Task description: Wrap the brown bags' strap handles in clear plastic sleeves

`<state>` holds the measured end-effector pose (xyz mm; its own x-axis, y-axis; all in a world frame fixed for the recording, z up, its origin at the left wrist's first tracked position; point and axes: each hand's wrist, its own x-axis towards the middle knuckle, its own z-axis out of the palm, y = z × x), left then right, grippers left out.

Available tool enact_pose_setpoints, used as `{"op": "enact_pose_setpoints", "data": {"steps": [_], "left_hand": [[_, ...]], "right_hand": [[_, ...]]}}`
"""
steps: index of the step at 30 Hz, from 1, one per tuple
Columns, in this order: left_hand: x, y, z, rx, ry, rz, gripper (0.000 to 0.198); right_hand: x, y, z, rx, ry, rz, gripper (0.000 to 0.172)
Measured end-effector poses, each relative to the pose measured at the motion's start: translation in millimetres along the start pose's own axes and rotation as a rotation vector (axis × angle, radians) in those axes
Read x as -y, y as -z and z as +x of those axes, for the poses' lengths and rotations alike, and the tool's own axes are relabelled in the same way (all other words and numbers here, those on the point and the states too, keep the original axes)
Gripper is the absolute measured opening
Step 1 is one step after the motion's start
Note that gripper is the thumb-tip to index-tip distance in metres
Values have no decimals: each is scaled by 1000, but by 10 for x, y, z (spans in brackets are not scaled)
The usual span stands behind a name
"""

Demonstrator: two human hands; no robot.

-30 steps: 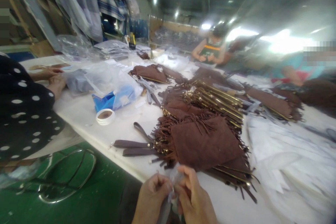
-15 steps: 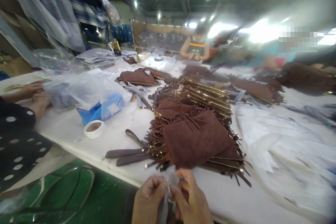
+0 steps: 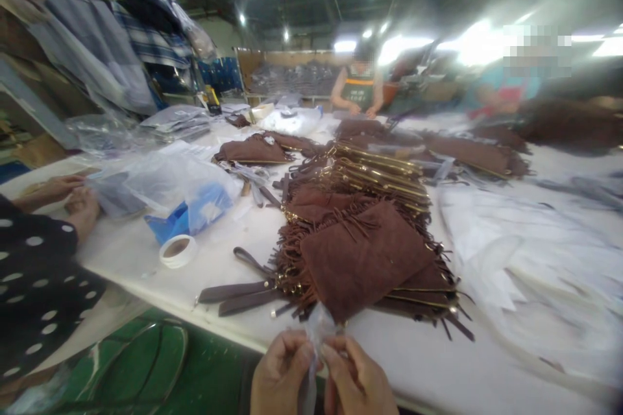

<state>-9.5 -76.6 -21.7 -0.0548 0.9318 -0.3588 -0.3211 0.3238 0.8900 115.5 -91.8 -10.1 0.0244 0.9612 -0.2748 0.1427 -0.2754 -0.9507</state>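
Note:
Both my hands meet at the table's front edge, pinching a thin, translucent strip that looks like plastic or tissue [image 3: 318,324]. My left hand [image 3: 282,373] has thumb and fingers closed on its left side. Fingers of my right hand [image 3: 357,376] are closed on the same strip from the right. Just beyond my fingertips lies a brown fringed suede pouch [image 3: 365,253], on top of a pile of similar pouches with gold zips. Dark wrist straps [image 3: 238,292] stick out from the pile to the left.
White tape rolls [image 3: 178,251] and a blue plastic piece [image 3: 195,214] lie left of the pile. At the far left, a co-worker in a polka-dot sleeve [image 3: 39,259] handles a clear bag [image 3: 141,185]. White sheets [image 3: 525,259] cover the right side. Two people work across the table.
My hands have drawn closer together on the strip, the right fingers curling in. The view has shifted slightly. Across the table, a co-worker's hands have moved lower and apart.

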Motion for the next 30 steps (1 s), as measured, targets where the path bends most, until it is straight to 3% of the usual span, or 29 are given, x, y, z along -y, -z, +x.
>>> {"op": "enact_pose_setpoints", "data": {"steps": [4, 11, 20, 25, 30], "left_hand": [[-64, -46, -39, -14, -80, 43, 45], [-141, -87, -75, -31, -152, 114, 41], [56, 13, 3, -16, -163, 126, 41], [80, 51, 30, 14, -144, 152, 44], [-36, 45, -3, -2, -91, 148, 47]], "right_hand": [[34, -40, 26, 88, -107, 178, 56], [98, -33, 31, 96, -188, 344, 45], [82, -39, 55, 130, -196, 367, 40], [38, -58, 108, 135, -230, 308, 51], [93, -63, 126, 140, -293, 367, 65]]}}
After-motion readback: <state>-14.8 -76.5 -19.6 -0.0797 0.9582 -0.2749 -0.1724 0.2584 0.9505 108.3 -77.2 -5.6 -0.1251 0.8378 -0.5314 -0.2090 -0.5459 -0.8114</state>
